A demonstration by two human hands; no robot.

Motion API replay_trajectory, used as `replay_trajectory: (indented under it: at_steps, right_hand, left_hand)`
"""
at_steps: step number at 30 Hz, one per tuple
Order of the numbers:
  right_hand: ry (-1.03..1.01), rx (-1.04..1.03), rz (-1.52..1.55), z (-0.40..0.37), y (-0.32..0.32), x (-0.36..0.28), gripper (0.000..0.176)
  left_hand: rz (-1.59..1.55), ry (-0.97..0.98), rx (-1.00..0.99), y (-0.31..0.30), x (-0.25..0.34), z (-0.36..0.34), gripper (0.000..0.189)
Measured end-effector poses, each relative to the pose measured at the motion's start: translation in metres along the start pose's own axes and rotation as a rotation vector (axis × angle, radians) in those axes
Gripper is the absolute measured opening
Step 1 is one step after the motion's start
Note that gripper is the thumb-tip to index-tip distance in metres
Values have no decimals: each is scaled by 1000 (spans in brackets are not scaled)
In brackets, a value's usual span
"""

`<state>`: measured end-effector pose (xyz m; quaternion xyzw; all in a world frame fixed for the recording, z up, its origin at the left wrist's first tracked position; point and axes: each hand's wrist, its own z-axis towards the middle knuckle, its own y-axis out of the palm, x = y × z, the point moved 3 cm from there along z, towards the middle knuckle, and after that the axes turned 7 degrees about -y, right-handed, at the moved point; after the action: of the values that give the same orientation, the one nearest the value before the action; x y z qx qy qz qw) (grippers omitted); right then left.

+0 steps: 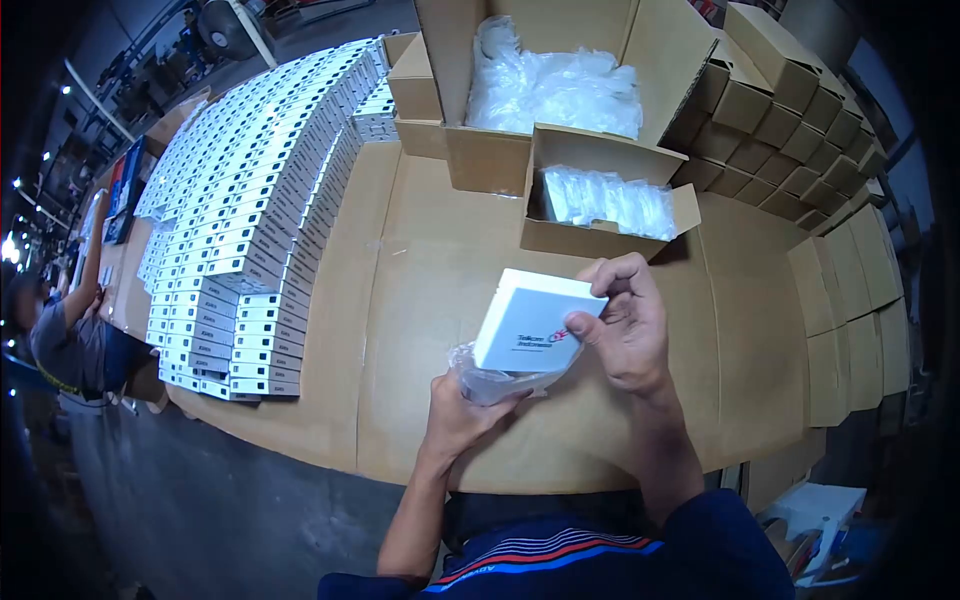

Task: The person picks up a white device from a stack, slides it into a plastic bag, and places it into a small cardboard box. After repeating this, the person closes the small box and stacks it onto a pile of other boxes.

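The white box is held above the counter, in front of the torso and nearer to the counter's near edge than to the cartons at its far side; it is gripped by the right hand, which is closed on the box's right edge, with the fingers curled over the far right corner and the thumb pressed on the side that carries the print; the box lies to the left of that hand and is tilted, its far edge raised and its printed side turned toward the person.

The left hand is placed below and slightly left of the box; it is closed from beneath on a clear plastic bag; the bag is in contact with the low near edge of the box; whether that edge is already inside the bag's mouth cannot be told.

The box appears nearly square, so no long axis can be given; of the two hands, only the right is in contact with it.

Beyond the hands, a small open carton filled with clear bags is set on the counter, with a larger open carton behind it; rows of stacked white boxes are arranged to the left; brown cartons are piled to the right; another person is seen at the far left.
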<state>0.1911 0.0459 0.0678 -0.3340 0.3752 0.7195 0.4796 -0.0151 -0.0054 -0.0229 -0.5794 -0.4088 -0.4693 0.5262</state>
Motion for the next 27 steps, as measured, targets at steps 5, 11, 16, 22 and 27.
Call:
replay_trajectory:
  at_steps: [5, 11, 16, 22, 27]
  right_hand:
    - [46, -65, -95, -3, -11, 5, 32]
    - [19, 28, -157, 0, -9, 3, 28]
    - [-17, -57, -198, 3, -12, 4, 24]
    - [15, -130, -217, 11, 2, 6, 22]
    - [82, -113, -374, 14, 8, 19, 20]
  left_hand:
    - [-52, -40, -12, 2, 2, -1, 55]
    - [7, -4, 23, 5, 5, -2, 58]
    - [57, -36, -4, 4, 6, -3, 56]
    - [-20, -83, -24, 8, -2, -3, 56]
    - [-408, -143, -79, 11, 5, -2, 56]
